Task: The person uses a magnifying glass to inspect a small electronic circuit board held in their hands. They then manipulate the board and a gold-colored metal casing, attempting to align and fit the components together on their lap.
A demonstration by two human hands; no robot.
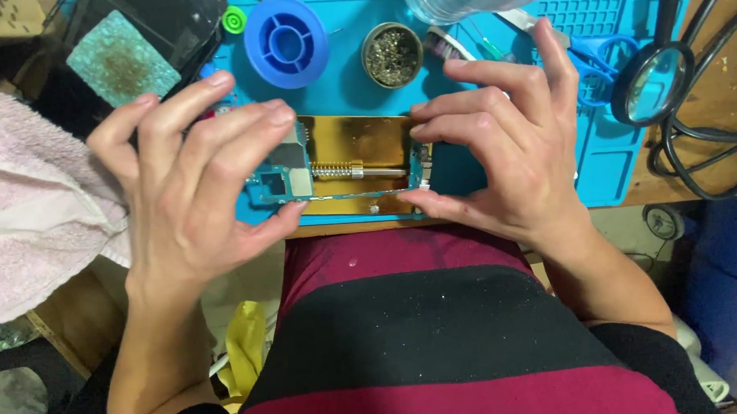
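Fingers of both hands pinch a flat circuit board on a brassy holder.

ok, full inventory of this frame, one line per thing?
holder plate: 1, gold, centre of mat, between both hands
circuit board: 1, blue-green with metal shields, on the holder, at the left fingertips
work mat: 1, blue, covers the bench
spool: 1, blue, top centre
round tin: 1, brass-coloured, right of spool
magnifier: 1, black rim, right edge
scissors: 1, blue handles, top right
towel: 1, pink, left
left hand: on the board's left end
right hand: pinching the holder's right end
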